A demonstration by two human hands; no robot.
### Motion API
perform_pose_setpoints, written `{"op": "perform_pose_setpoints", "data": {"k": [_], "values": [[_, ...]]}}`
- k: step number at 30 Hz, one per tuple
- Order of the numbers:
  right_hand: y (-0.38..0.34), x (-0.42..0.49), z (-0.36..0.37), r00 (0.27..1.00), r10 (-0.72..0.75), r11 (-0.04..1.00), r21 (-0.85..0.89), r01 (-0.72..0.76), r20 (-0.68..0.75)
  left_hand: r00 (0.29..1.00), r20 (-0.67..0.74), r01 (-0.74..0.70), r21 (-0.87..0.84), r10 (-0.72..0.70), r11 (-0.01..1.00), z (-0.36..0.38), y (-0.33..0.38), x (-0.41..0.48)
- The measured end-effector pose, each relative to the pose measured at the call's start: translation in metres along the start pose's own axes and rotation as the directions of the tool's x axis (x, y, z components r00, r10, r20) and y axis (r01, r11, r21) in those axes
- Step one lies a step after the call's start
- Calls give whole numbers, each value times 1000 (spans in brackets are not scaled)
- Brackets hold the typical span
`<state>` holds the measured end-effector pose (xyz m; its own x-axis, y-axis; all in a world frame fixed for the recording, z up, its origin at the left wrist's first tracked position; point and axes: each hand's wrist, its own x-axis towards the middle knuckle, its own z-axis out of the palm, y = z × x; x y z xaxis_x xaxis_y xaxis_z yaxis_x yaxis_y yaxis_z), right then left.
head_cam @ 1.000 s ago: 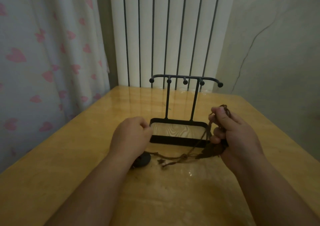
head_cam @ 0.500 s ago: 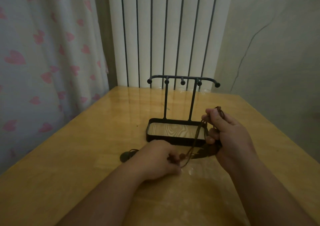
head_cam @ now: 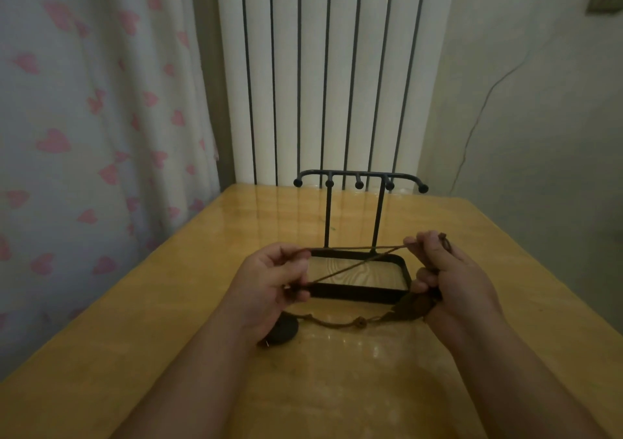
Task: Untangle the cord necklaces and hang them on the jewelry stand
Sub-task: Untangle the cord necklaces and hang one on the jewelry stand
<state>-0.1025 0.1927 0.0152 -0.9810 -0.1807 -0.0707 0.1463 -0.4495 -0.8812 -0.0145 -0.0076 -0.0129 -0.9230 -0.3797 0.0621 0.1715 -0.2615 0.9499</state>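
A brown cord necklace (head_cam: 354, 262) is stretched taut between my two hands, just above the tray of the black jewelry stand (head_cam: 357, 177). My left hand (head_cam: 269, 280) pinches two strands of it at the left. My right hand (head_cam: 451, 276) grips the other end, with a dark leaf-shaped pendant (head_cam: 413, 305) hanging under its palm. A second stretch of cord with a bead (head_cam: 360, 322) lies on the table and runs to a dark round pendant (head_cam: 281, 332) under my left wrist. The stand's hooks are bare.
The stand's black-rimmed tray (head_cam: 357, 295) sits mid-table on the glossy wooden table (head_cam: 337, 388). A white radiator (head_cam: 323, 67) stands behind, a heart-print curtain (head_cam: 84, 135) at the left, and a bare wall (head_cam: 539, 118) at the right.
My left hand rose from the table near the bead and pulled the cord leftwards, so the strands now run taut between both hands. The right hand stayed roughly in place.
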Motion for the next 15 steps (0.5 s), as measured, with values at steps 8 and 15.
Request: {"op": "perform_pose_setpoints", "data": {"k": [8,15], "values": [[-15,6,17,1000,-13,996,-90,11,-17,968,-196,-44,485,158,874,-7,23,5],[-17,13,31,999,36,999,18,-36,-9,999,-14,24,-477,-35,879,-20,50,12]]}}
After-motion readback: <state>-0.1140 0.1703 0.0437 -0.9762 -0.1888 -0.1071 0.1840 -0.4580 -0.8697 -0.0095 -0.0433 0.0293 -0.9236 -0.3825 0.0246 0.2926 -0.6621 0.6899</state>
